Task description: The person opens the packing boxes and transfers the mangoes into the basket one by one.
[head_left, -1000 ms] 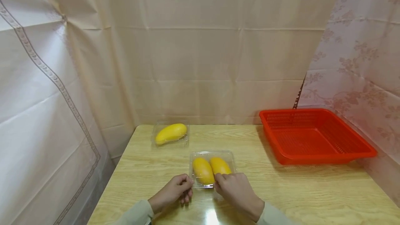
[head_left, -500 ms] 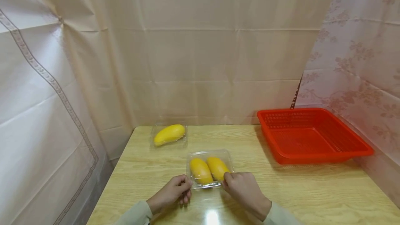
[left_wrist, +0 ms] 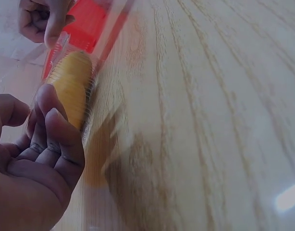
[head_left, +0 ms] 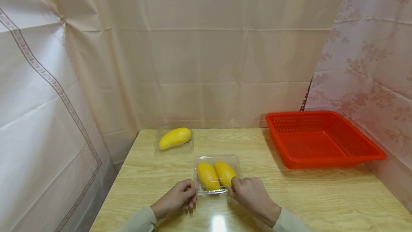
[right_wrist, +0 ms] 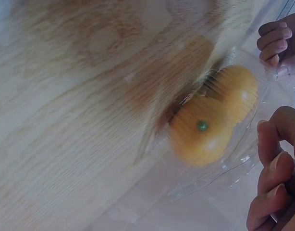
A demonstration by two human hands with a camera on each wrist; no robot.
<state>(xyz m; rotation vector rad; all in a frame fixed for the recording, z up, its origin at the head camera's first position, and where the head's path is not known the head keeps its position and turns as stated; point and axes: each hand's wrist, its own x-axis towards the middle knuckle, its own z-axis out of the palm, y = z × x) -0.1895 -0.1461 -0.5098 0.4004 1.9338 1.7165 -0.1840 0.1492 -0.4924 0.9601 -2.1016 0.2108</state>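
Right hand (head_left: 252, 196) shifted to right front corner of clear container (head_left: 210, 158), curled, pinching edge; left hand (head_left: 176, 196) pinches left corner. Container, yellow fruits (head_left: 207, 177) inside, lies on table (head_left: 151, 173). Hold judged steadier.

Two fruits (head_left: 207, 177) lie side by side in the near container (head_left: 213, 159), clock centre on the table (head_left: 154, 167). The far container (head_left: 185, 149), with a single fruit (head_left: 175, 138) in it, sits towards 10 o'clock near the back edge; the basket (head_left: 334, 163) stands at 2. At the near corners, the left hand (head_left: 175, 197) is at 8, the right hand (head_left: 254, 199) at 4. Behind everything, at 12, hangs a curtain (head_left: 193, 56).
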